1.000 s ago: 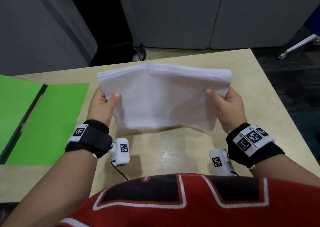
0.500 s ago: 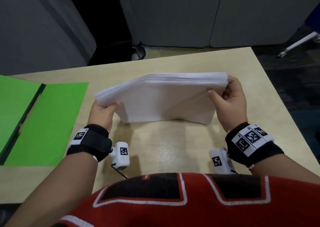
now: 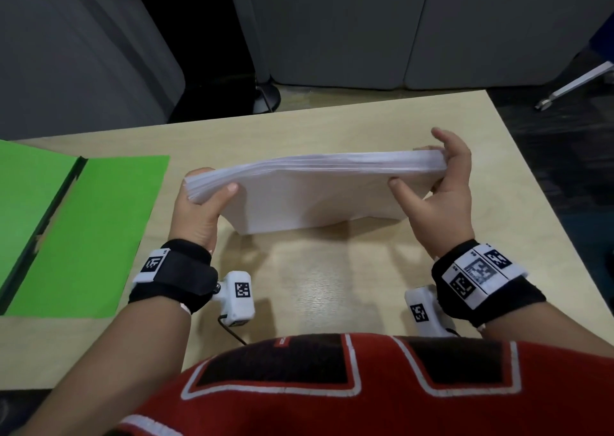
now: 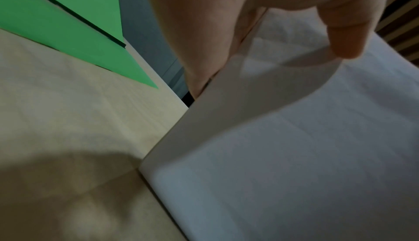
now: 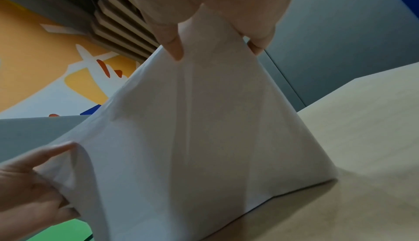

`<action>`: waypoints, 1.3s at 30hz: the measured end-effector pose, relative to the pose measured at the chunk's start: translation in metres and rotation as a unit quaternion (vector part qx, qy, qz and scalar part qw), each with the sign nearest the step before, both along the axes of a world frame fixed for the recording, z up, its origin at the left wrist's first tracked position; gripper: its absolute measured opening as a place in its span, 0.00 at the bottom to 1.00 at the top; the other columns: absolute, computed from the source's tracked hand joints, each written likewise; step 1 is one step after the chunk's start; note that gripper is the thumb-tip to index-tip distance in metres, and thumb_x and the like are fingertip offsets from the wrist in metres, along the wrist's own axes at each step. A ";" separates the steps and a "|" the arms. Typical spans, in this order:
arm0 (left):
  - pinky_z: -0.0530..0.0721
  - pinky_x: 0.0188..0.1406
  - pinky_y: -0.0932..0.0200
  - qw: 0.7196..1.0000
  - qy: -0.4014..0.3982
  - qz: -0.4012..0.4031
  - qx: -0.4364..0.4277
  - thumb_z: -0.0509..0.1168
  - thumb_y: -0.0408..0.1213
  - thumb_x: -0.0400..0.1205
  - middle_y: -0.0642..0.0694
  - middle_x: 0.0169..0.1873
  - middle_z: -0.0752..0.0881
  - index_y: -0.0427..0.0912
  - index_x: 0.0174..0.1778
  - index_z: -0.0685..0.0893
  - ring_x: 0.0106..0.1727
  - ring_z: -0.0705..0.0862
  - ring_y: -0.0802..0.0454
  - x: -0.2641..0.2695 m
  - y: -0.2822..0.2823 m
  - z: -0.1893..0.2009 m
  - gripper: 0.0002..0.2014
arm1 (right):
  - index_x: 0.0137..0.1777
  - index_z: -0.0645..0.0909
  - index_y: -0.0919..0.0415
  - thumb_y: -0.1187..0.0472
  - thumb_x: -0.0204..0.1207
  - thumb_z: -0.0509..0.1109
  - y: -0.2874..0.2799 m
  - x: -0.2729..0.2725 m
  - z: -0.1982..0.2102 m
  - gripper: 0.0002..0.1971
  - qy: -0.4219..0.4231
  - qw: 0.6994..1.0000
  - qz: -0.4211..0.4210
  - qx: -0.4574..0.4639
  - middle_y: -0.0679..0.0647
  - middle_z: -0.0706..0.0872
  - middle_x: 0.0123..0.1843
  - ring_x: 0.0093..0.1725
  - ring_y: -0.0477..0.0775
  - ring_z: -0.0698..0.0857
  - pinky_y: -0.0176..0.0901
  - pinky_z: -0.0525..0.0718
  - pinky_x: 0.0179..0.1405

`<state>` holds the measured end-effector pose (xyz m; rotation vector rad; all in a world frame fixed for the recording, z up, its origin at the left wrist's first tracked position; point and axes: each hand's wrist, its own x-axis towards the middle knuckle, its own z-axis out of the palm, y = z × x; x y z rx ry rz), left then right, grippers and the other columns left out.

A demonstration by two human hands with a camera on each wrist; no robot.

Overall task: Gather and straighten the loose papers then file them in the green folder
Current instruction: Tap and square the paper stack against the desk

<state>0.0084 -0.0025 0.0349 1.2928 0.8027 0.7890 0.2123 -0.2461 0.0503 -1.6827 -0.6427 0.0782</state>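
Tapping papers [image 3: 315, 196] on table [image 3: 332, 286], centre. My left hand [image 3: 196, 213] pinches 9 o'clock end; right hand [image 3: 442, 196] clasps 3 o'clock end loosely. Advise looser hold so sheets settle flush. Folder [image 3: 86, 236] open at 9 o'clock.

white, green, pale wood
plain white papers [image 3: 315, 199]; bright green folder [image 3: 99, 236]; pale wood-grain table [image 3: 332, 286]; red shirt [image 3: 365, 402], seemingly white-edged black patches.

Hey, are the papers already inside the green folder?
No, the stack of papers stands on edge on the table, held by the left hand and right hand, while the green folder lies open beside it.
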 end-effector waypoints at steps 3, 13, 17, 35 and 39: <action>0.80 0.53 0.54 1.000 0.013 -0.003 0.025 0.78 0.37 0.57 0.45 0.48 0.83 0.47 0.51 0.78 0.51 0.81 0.48 0.002 -0.001 0.001 0.27 | 0.70 0.71 0.45 0.70 0.70 0.74 0.002 0.002 0.000 0.32 -0.049 0.998 -0.004 -0.024 0.56 0.73 0.67 0.65 0.30 0.73 0.34 0.72 0.71; 0.81 0.52 0.57 0.998 0.044 -0.020 0.043 0.79 0.38 0.57 0.55 0.37 0.90 0.47 0.44 0.86 0.44 0.86 0.54 0.000 0.001 0.000 0.19 | 0.61 0.80 0.61 0.71 0.70 0.73 0.008 0.005 -0.001 0.19 -0.133 0.988 -0.043 -0.072 0.50 0.69 0.64 0.64 0.28 0.70 0.26 0.70 0.68; 0.83 0.55 0.54 0.995 0.085 -0.028 0.051 0.80 0.42 0.57 0.55 0.38 0.92 0.46 0.46 0.88 0.45 0.88 0.53 -0.002 -0.001 -0.002 0.21 | 0.56 0.83 0.59 0.67 0.72 0.71 0.010 0.006 -0.005 0.13 -0.140 0.983 -0.054 -0.101 0.48 0.69 0.61 0.61 0.41 0.75 0.35 0.74 0.69; 0.77 0.44 0.74 0.930 0.115 -0.120 0.327 0.74 0.29 0.74 0.64 0.36 0.88 0.54 0.41 0.88 0.41 0.84 0.70 0.048 -0.065 0.065 0.12 | 0.58 0.82 0.52 0.66 0.76 0.61 0.019 -0.016 0.013 0.15 -0.269 0.941 0.077 -0.189 0.45 0.88 0.54 0.56 0.49 0.84 0.64 0.68 0.73; 0.76 0.37 0.72 0.905 0.250 -0.154 0.307 0.77 0.36 0.71 0.54 0.40 0.88 0.56 0.44 0.82 0.40 0.84 0.57 0.036 -0.047 0.060 0.13 | 0.54 0.84 0.60 0.72 0.78 0.62 0.013 -0.011 0.019 0.13 -0.213 0.975 0.024 -0.056 0.48 0.86 0.47 0.48 0.50 0.83 0.55 0.82 0.52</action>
